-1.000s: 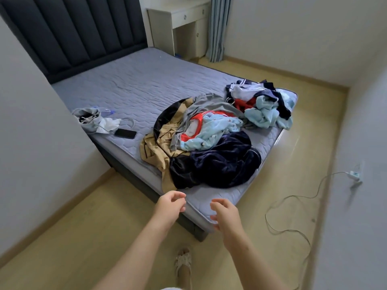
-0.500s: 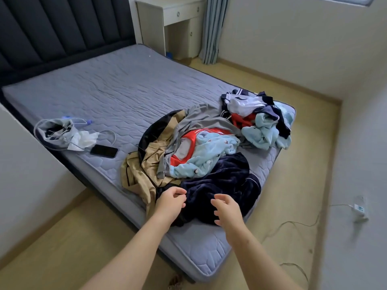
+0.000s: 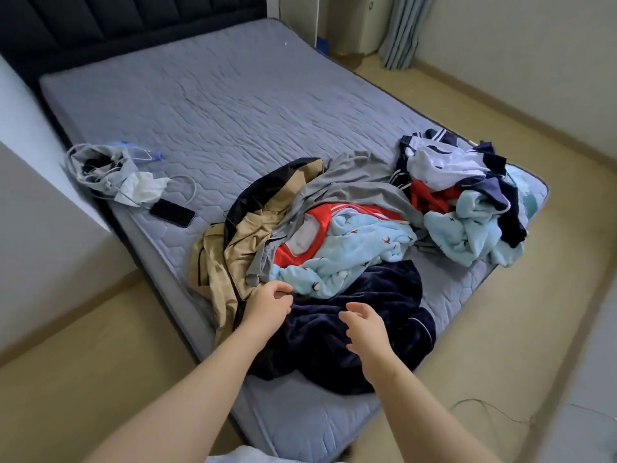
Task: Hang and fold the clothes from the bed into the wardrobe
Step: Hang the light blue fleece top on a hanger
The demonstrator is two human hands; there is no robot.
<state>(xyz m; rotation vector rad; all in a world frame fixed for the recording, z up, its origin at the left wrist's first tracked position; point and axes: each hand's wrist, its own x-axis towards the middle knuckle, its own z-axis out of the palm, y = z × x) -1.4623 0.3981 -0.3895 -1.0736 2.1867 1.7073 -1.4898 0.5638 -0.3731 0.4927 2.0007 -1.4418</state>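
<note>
A heap of clothes lies on the near corner of the grey mattress [image 3: 217, 105]. At its front is a dark navy velvet garment [image 3: 377, 315], behind it a light blue fleece piece [image 3: 354, 259], a red and white top [image 3: 310, 242], a grey shirt [image 3: 354, 185] and a tan garment [image 3: 233, 255]. A second pile [image 3: 467, 198] sits at the right corner. My left hand [image 3: 267, 305] hovers over the edge of the navy garment, fingers loosely curled and empty. My right hand [image 3: 367, 332] is held above the navy garment, fingers relaxed. No wardrobe is in view.
A black phone [image 3: 172, 212] and a tangle of cables, tissue and grey cloth [image 3: 110, 172] lie on the mattress's left edge. A dark padded headboard [image 3: 100, 25] stands at the back. A curtain [image 3: 400, 31] hangs at the far right. A cable [image 3: 484, 407] trails on the floor.
I have stepped closer to the bed. Both hands have moved forward from the bed's edge to over the navy garment, and still hold nothing.
</note>
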